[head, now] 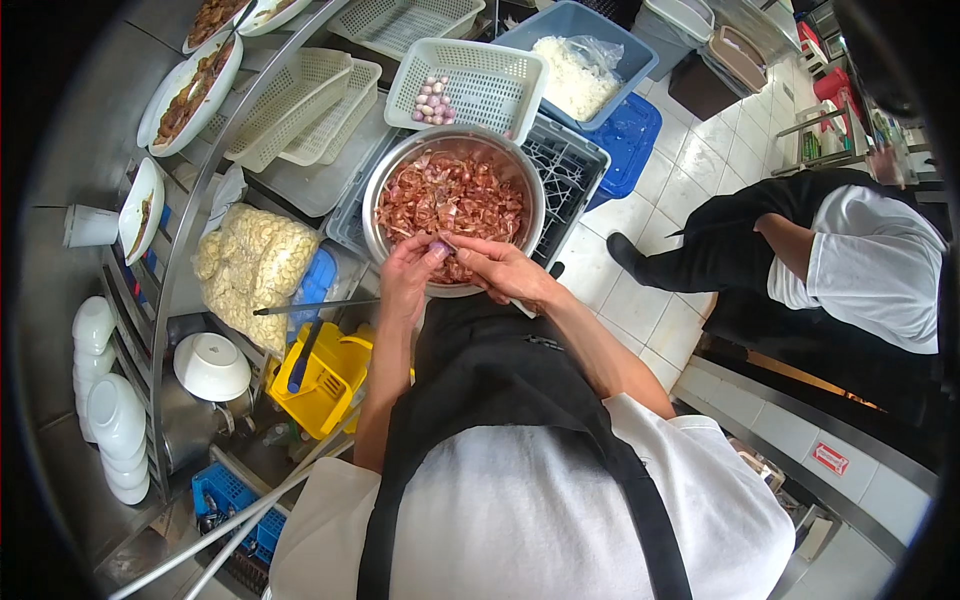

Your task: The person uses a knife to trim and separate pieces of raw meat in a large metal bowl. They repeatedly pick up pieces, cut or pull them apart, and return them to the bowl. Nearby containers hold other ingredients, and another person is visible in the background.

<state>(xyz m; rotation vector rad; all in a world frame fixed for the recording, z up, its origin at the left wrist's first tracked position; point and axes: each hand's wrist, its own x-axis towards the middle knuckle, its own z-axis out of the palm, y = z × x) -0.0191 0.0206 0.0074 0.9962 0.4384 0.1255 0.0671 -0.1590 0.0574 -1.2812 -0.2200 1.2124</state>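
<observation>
My left hand holds a purple shallot between thumb and fingertips, over the near rim of a large steel bowl. My right hand meets it from the right, its fingertips touching the shallot; a pale handle, perhaps of a small knife, shows under its palm. Reddish shallots and loose papery skins fill much of the bowl. Beyond the bowl, several peeled shallots lie in the left part of a white perforated basket.
A blue-grey tub with white food and a plastic bag stands behind right. On the left are a bag of peeled garlic cloves, a yellow mop bucket and a steel rack with dishes. A co-worker is at the right.
</observation>
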